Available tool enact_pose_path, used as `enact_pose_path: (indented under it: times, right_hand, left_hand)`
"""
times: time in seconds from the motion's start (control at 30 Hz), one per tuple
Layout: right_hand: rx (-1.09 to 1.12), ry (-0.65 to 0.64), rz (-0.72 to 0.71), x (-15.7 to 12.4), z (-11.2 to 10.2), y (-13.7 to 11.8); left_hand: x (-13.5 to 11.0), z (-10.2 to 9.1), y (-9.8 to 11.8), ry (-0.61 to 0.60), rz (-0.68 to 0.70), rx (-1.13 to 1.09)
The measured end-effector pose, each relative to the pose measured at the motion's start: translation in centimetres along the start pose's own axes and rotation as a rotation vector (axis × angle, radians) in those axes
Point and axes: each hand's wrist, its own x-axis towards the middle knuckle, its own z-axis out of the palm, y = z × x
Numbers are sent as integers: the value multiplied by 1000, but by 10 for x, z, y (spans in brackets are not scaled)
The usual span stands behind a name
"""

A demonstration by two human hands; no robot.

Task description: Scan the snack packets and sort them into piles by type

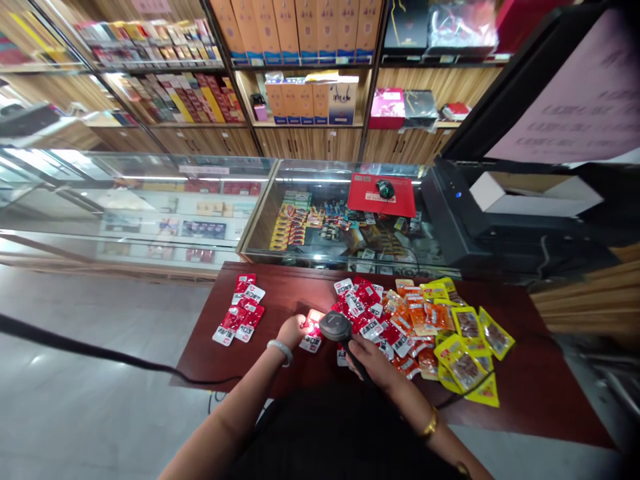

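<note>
My left hand (293, 329), with a pale bangle on the wrist, pinches a red snack packet (313, 329) just above the dark red table (525, 387). My right hand (367, 363) grips a black handheld barcode scanner (336, 327) whose head points at that packet, which glows red in its light. A small group of red packets (240, 318) lies to the left of my left hand. To the right sprawls a big heap of red (363, 307), orange (415, 317) and yellow packets (465, 340).
A black cable (100, 353) runs from the left across the grey floor to the table. Behind the table stands a glass display counter (260, 200) with a red mat and mouse (383, 193). A black machine (500, 220) stands right. Shelves of boxes line the back wall.
</note>
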Motion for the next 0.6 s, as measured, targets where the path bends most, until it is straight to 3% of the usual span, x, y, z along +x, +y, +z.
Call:
enact_pose_path:
  times: [0.13,0.23,0.3,0.4,0.5,0.6]
  right_hand:
    - [20,24,4,-3,-2,1]
    - [47,30,5,-3,-3,-1]
    - [54,27,2,-3,-3,-3]
    - [58,30,-1,-2,-2,-4]
    - [51,50,11,-1,0,-3]
    - [37,73,50,-1,0,-2]
  left_hand:
    - [8,12,3,-8,-53,-186]
    - [17,27,24,-71,-68,-458]
    - [22,34,43,-116,24,-634]
    - [27,30,54,-18,160,-664]
    - [22,7,28,194,45,-361]
    - [4,-20,-19,411,-268,-25]
